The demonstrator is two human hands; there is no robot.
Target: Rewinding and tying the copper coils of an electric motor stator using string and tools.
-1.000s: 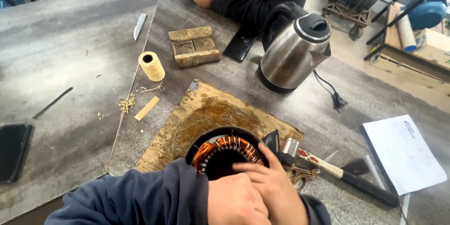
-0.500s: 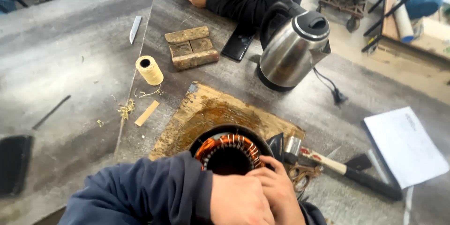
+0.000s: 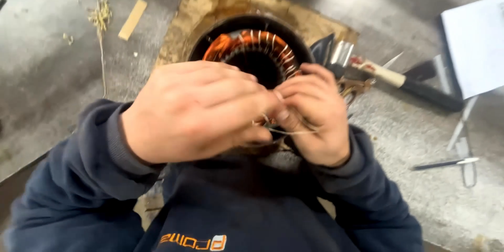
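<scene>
Left hand: the left hand (image 3: pixel 197 110) is curled, fingers bent toward the right, fingertips pinching thin pale string (image 3: pixel 294 131) at the near rim of the stator; a dark blue sleeve covers the wrist.
Right hand: the right hand (image 3: pixel 315 113) is curled too, its fingertips meeting those of the left hand and pinched narrow on the same string.
Stator: the round black motor stator with copper-orange windings (image 3: pixel 252 47) stands on the counter just beyond both hands; its near edge is hidden behind them, and pale ties show across the coils on the far side.
Mat: a stained brown cardboard sheet (image 3: pixel 220 0) lies under the stator.
Counter: the grey, scuffed counter (image 3: pixel 47 68) carries everything.
Tools at right: a knife-like tool with a pale wooden handle (image 3: pixel 383 73) lies just right of the stator, touching a shiny metal piece (image 3: pixel 341 52); thin metal scissors (image 3: pixel 462 149) lie further right, well apart from the hands.
Paper: a white sheet (image 3: pixel 472 37) sits at the right edge.
Scraps: a small flat wooden strip (image 3: pixel 132 18) and straw-coloured fibre bits (image 3: pixel 100 16) lie to the left of the mat.
</scene>
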